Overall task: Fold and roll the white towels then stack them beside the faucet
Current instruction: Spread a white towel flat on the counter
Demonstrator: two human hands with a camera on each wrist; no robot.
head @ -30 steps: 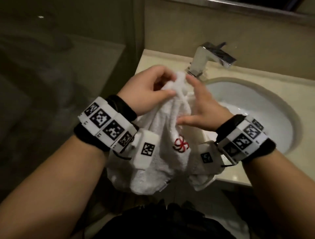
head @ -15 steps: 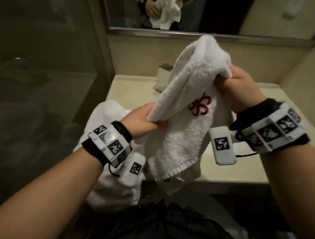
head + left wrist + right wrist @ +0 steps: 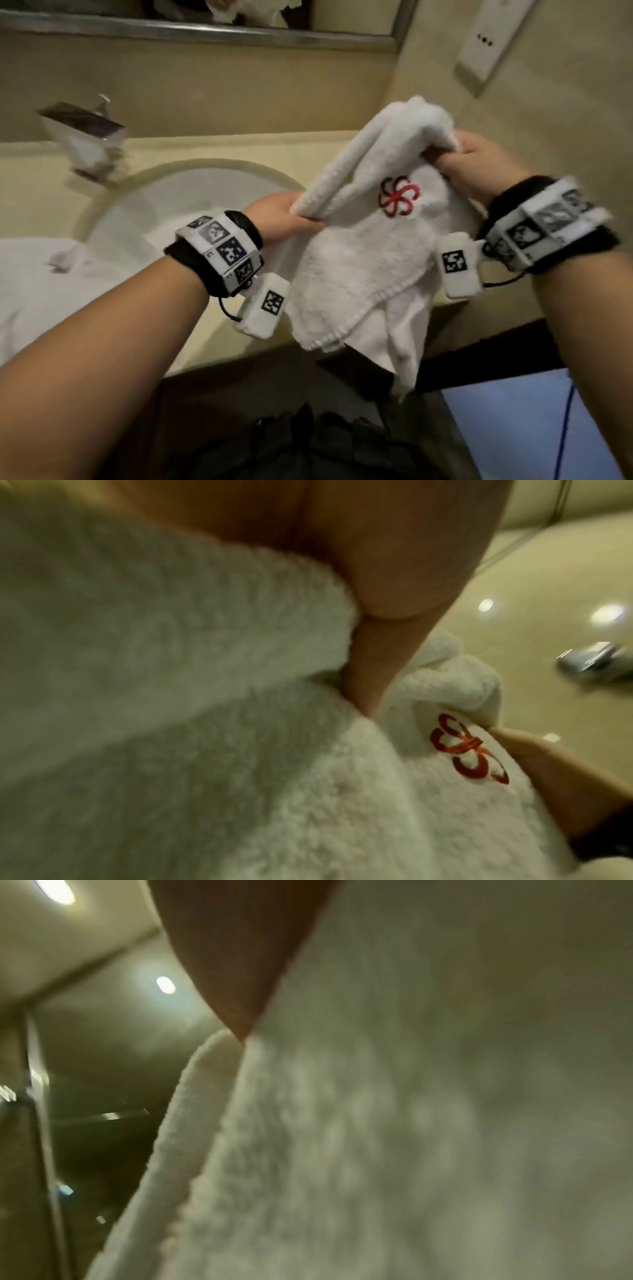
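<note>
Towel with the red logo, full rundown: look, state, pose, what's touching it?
The white towel is fluffy terry with a red embroidered pinwheel logo and a stitched hem. It is held in the air over the counter edge, right of the sink, unrolled and loosely doubled, its lower end hanging. The left hand grips its left edge; the right hand grips the bunched top. Nothing else touches it.

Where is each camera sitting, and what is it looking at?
Head: on the person's head, looking down at sink, faucet, both forearms, left hand, right hand.
Left wrist: along the fingers pinching the towel.
Right wrist: mostly towel, some palm, ceiling lights.
Head and left wrist share the red logo.
</note>
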